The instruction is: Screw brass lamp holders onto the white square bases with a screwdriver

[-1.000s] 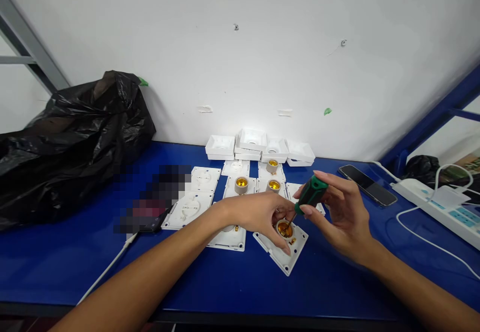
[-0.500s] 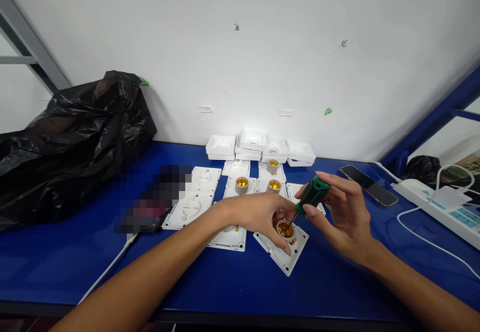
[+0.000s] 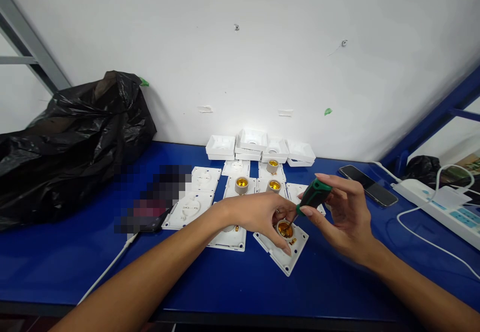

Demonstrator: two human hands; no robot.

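My right hand (image 3: 343, 219) is closed around the green and black handle of a screwdriver (image 3: 315, 197). The screwdriver leans, with its tip down inside the brass-lined cup of a lamp holder (image 3: 299, 252). This lamp holder has a square white base and lies turned at an angle on the blue table. My left hand (image 3: 258, 217) curves around the cup, thumb on the near side, and grips it; its other fingers are partly hidden. Just left, under my left wrist, another white base (image 3: 227, 242) with a socket is half covered.
Behind my hands lie more lamp holders (image 3: 242, 186) and bare white bases (image 3: 191, 208). White covers (image 3: 252, 139) are stacked against the wall. A black plastic bag (image 3: 82, 132) and a partly blurred phone sit left; another phone (image 3: 369, 186) and a power strip (image 3: 442, 207) lie right.
The screwdriver's handle has turned and shifted very slightly, along with my right fingers. My left hand and the lamp holder have stayed in place.
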